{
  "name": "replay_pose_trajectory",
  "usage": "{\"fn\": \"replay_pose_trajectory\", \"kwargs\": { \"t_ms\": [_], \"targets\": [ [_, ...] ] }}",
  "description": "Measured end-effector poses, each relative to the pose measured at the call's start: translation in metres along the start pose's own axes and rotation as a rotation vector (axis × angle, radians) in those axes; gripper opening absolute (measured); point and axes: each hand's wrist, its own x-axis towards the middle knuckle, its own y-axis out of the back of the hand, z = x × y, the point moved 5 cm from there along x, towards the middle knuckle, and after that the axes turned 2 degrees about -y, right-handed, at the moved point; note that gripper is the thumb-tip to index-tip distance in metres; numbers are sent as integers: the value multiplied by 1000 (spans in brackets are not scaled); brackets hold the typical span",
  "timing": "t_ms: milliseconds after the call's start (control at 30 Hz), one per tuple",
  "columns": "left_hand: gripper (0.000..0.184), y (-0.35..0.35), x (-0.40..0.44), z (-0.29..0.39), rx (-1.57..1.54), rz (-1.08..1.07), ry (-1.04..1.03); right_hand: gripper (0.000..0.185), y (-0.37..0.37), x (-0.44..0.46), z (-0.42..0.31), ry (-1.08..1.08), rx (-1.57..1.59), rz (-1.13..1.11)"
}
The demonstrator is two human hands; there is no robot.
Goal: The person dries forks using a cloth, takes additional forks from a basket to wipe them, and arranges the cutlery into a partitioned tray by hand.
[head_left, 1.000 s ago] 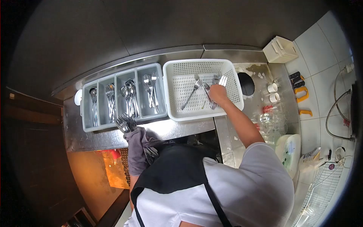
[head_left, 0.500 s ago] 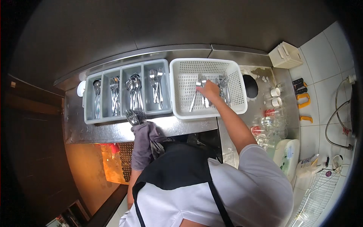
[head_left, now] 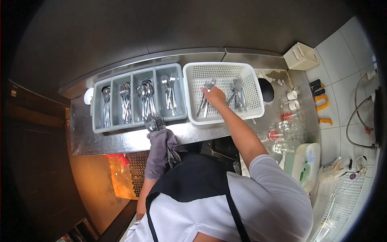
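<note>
Head cam: L hand, wrapped in grey cloth, is clenched round a fork bundle, tines up toward the tray; fingers themselves hidden by cloth. More cutlery handles poke out below, nr the apron. R hand is in the white basket, fingertips at a few loose forks on L side; can't tell if they're closed on any. Other cutlery lies R of that hand, same basket. Grey 4-compt. tray sits just L of basket on the metal counter, w/ spoons in 3rd compt. from L, forks in 4th.
</note>
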Motion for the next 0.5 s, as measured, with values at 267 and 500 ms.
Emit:
{"fn": "replay_pose_trajectory", "kwargs": {
  "t_ms": [267, 500],
  "targets": [
    [25, 3, -6, -16, -98, -173, 67, 42, -26, 9, -6, 129, -11, 16],
    [25, 2, -14, -12, 93, -108, 155, 25, 23, 12, 14, 126, 485, 1]
  ]
}}
